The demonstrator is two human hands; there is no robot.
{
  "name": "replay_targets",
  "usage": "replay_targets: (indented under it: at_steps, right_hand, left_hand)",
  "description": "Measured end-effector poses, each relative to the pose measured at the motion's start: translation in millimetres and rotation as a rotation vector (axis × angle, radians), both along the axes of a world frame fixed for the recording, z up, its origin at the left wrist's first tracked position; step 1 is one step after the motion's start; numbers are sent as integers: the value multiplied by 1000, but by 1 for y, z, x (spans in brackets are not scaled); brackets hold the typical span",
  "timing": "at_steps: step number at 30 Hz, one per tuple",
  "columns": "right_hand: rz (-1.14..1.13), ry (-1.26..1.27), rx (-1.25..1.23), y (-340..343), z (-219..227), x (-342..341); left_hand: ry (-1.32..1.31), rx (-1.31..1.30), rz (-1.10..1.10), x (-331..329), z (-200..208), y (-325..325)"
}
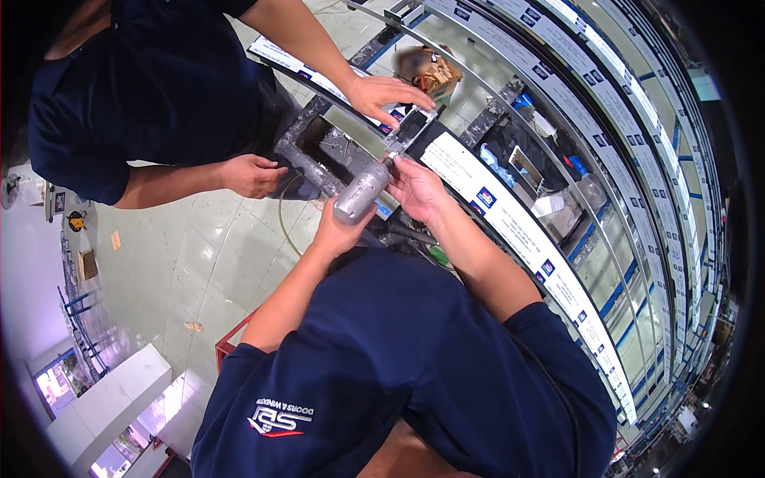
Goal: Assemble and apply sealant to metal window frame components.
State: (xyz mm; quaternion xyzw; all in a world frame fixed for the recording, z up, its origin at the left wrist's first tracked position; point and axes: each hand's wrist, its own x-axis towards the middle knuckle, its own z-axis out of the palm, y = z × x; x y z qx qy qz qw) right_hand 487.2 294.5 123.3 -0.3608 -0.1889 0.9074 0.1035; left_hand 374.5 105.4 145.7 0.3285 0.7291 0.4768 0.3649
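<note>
A silver-grey cylindrical power driver (pixel 362 193) is gripped from below by my left hand (pixel 341 229), its narrow front end pointing away toward a metal bracket piece (pixel 411 127). Close to that front end, my right hand (pixel 419 191) has its fingers curled and pinched together; what lies between them is hidden. The bracket piece sits at the end of a long profile (pixel 510 215) covered with white printed film. A co-worker's hand (pixel 390 97) lies with fingers stretched over the bracket piece. The co-worker's other hand (pixel 253 175) hangs half-curled to the left of the driver.
A dark metal frame (pixel 307 135) stands beneath the work. More film-covered profiles (pixel 590 111) curve along the right on a rack. A cardboard box of scraps (pixel 437 72) sits beyond the bracket piece, and a tray with tools and bottles (pixel 530 167) lies right of the near profile.
</note>
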Motion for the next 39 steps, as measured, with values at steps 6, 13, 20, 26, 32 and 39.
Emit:
replay_targets:
  at_steps: [6, 13, 20, 26, 32, 39]
  right_hand:
    - [-12, -24, -2, -2, 2, 1]
    - [48, -430, 963, 22, -29, 11]
    - [413, -271, 2184, 86, -22, 14]
    - [357, -210, 2097, 90, -41, 10]
    - [309, -128, 2073, 91, -43, 8]
    - [301, -52, 1981, 94, -32, 12]
  left_hand:
    - [14, -13, -5, 3, 1, 0]
    - [64, 4, -30, -5, 1, 5]
    - [185, -5, -83, -11, 14, 10]
    - [158, -89, -81, -13, 5, 5]
    - [149, -40, -43, -13, 3, 3]
    - [-17, -133, 18, -13, 8, -7]
